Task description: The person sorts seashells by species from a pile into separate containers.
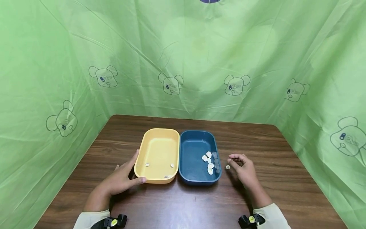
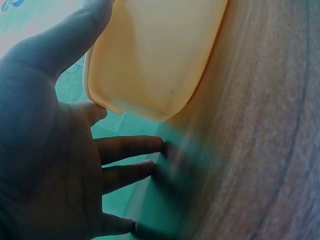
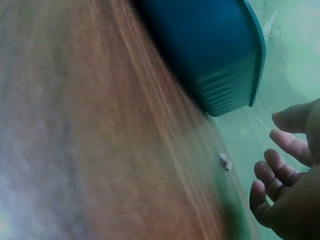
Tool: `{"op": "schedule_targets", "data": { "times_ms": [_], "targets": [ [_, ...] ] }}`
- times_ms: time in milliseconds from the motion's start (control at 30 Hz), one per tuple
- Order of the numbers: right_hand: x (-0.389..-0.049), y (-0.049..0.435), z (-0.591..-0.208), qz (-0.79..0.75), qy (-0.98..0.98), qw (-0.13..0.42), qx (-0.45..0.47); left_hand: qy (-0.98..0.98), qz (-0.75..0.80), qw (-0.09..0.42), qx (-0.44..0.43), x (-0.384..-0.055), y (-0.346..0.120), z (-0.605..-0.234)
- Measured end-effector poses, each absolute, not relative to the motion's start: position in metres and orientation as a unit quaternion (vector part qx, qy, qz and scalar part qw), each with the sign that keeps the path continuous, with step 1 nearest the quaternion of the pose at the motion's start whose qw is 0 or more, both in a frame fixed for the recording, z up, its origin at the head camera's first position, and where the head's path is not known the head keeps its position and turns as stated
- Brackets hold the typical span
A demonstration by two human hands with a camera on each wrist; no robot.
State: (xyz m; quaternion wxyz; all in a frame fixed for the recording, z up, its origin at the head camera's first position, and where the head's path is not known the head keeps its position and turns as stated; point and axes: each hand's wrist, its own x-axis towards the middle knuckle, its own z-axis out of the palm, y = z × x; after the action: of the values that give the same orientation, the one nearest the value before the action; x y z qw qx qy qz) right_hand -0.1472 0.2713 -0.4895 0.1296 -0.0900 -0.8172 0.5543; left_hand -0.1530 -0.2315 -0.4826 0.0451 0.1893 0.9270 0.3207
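My left hand (image 1: 121, 178) holds the near-left corner of a yellow tray (image 1: 157, 181), thumb at the front rim and index finger along the left side. In the left wrist view its other fingers stand spread, tips at the tabletop. My right hand (image 1: 244, 168) hovers over the table to the right of a blue tray (image 1: 200, 183), fingers loosely bent and holding nothing. A small whitish shell-like piece (image 1: 227, 167) lies beside its fingertips; the right wrist view shows this piece (image 3: 225, 161) apart from the fingers. Several similar white pieces (image 1: 210, 166) lie in the blue tray's right half.
Both trays stand side by side on a dark wooden table (image 1: 194, 203). A few small pieces (image 1: 147, 164) are scattered in the yellow tray. Green cloth (image 1: 186, 63) with bear outlines encloses the back and sides.
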Motion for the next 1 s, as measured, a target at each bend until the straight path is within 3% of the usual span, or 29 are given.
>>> {"op": "schedule_targets", "data": {
  "times_ms": [200, 1000],
  "targets": [
    [-0.15, 0.278, -0.496, 0.517, -0.841, 0.142, -0.07, 0.926, 0.323, 0.048, 0.189, -0.153, -0.231, -0.481],
    [-0.153, 0.297, -0.51, 0.405, -0.911, 0.08, -0.02, 0.927, 0.32, 0.053, 0.187, -0.153, -0.232, -0.481]
  ]
}}
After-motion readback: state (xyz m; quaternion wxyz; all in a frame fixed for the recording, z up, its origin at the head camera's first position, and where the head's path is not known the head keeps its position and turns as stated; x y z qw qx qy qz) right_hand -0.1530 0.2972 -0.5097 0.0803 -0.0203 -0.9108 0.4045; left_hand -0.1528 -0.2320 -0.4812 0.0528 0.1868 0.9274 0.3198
